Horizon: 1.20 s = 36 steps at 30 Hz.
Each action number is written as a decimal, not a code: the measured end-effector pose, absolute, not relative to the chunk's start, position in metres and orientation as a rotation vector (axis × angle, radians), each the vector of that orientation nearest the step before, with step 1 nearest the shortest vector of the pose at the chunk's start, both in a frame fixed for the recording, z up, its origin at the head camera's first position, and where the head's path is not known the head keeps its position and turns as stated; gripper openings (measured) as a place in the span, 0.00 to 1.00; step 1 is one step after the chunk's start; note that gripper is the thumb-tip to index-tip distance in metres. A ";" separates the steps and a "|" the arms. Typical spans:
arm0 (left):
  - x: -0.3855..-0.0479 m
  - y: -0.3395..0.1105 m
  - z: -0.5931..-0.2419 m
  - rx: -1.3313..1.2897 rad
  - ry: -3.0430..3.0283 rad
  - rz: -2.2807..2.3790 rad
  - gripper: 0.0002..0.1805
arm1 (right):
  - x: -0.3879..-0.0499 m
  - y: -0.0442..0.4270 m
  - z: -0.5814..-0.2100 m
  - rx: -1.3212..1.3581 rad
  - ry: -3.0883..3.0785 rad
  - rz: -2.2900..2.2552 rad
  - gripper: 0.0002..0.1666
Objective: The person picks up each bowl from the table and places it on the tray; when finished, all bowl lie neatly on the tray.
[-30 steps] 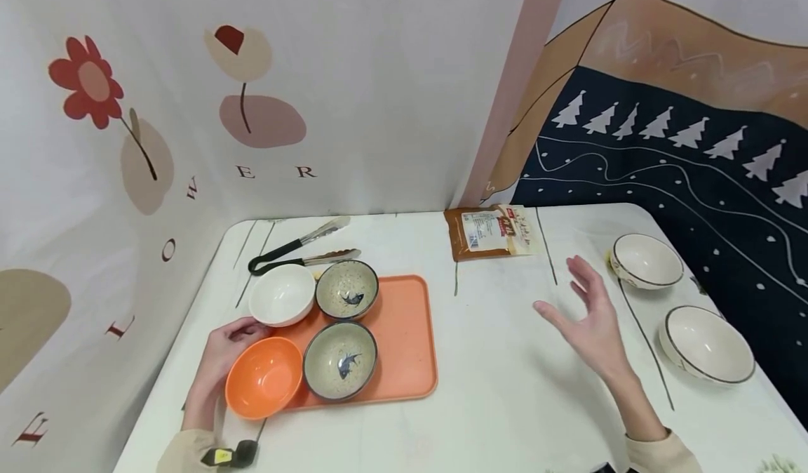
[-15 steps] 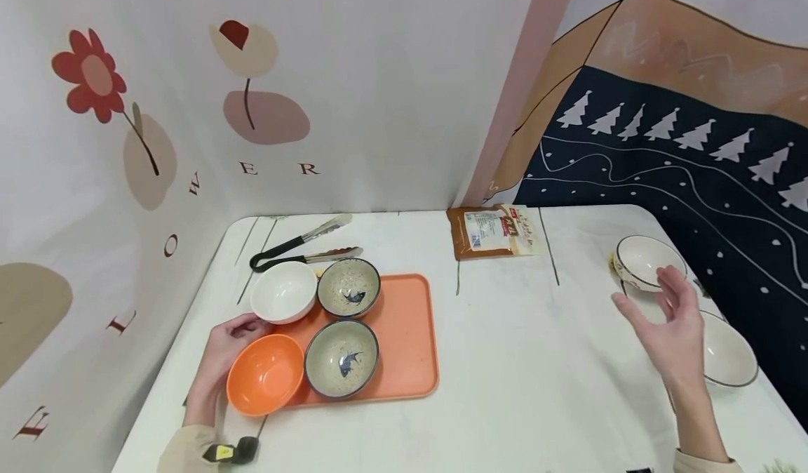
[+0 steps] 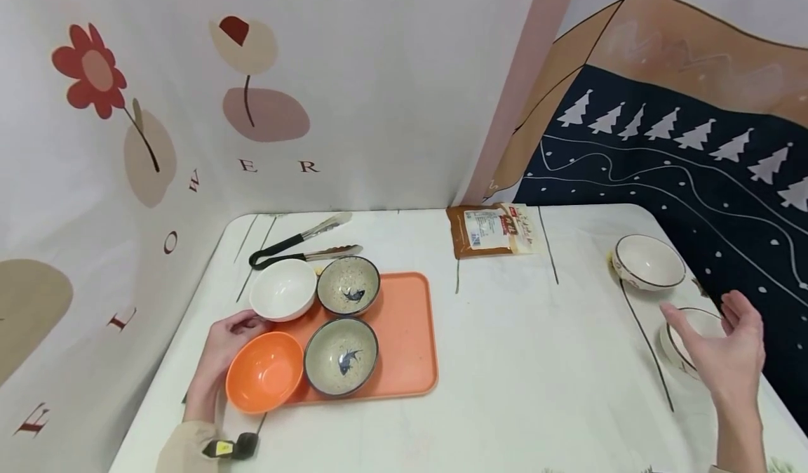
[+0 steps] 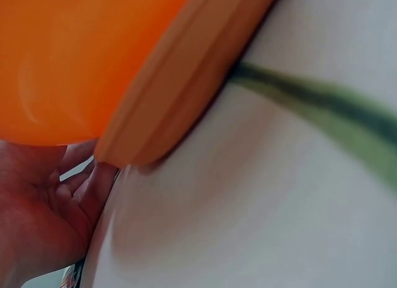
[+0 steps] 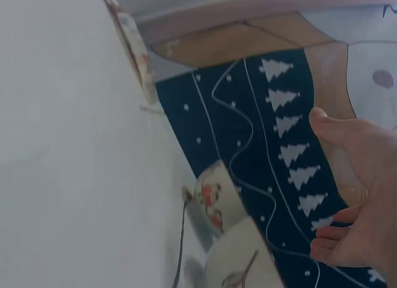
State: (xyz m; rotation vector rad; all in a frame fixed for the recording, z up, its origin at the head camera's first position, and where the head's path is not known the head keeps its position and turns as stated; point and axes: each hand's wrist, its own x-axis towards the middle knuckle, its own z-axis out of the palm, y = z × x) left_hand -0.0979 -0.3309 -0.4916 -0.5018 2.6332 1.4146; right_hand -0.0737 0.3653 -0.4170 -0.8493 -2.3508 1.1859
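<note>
My left hand grips the left edge of the orange tray, between a white bowl and an orange bowl. In the left wrist view its fingers bend at the tray's rim, partly hidden by the orange bowl. Two grey-green bowls with fish motifs, a farther bowl and a nearer bowl, stand on the tray. My right hand hovers with thumb and fingers spread, holding nothing. It partly covers a cream bowl with a dark rim; another cream bowl stands behind it.
Black-handled tongs lie behind the white bowl. A brown and cream food packet lies at the back of the white table. Printed curtains hang along the back and sides.
My right hand has moved right, from the middle right of the table, past the far cream bowl to the nearer one. My left hand and the tray stay in place.
</note>
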 end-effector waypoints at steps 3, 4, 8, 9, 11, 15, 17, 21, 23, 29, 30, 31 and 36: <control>-0.099 -0.331 -0.490 -0.493 2.631 1.402 0.25 | -0.070 0.376 -0.423 -0.900 -2.372 1.100 0.55; -0.100 -0.331 -0.490 -0.493 2.632 1.398 0.25 | -0.069 0.379 -0.425 -0.907 -2.376 1.082 0.56; -0.099 -0.331 -0.489 -0.502 2.626 1.382 0.25 | -0.064 0.389 -0.433 -0.932 -2.391 1.074 0.59; -0.098 -0.331 -0.489 -0.507 2.621 1.380 0.26 | -0.063 0.391 -0.435 -0.936 -2.393 1.084 0.60; -0.098 -0.330 -0.489 -0.515 2.612 1.378 0.27 | -0.062 0.394 -0.437 -0.956 -2.400 1.102 0.61; -0.098 -0.330 -0.489 -0.523 2.612 1.374 0.27 | -0.061 0.399 -0.442 -0.959 -2.416 1.093 0.64; -0.099 -0.329 -0.488 -0.518 2.617 1.371 0.26 | -0.060 0.401 -0.444 -0.960 -2.428 1.077 0.65; -0.099 -0.329 -0.487 -0.508 2.613 1.386 0.27 | -0.058 0.403 -0.448 -0.971 -2.460 1.063 0.66; -0.100 -0.329 -0.486 -0.505 2.611 1.395 0.28 | -0.058 0.404 -0.450 -0.980 -2.475 1.065 0.66; -0.100 -0.331 -0.488 -0.507 2.605 1.387 0.28 | -0.053 0.399 -0.455 -0.980 -2.459 1.066 0.67; -0.100 -0.331 -0.488 -0.505 2.605 1.383 0.28 | -0.052 0.398 -0.455 -0.981 -2.462 1.060 0.67; -0.099 -0.331 -0.488 -0.505 2.606 1.380 0.28 | -0.050 0.397 -0.456 -0.980 -2.462 1.060 0.68; -0.098 -0.330 -0.489 -0.517 2.594 1.382 0.29 | -0.045 0.390 -0.460 -1.020 -2.452 1.076 0.71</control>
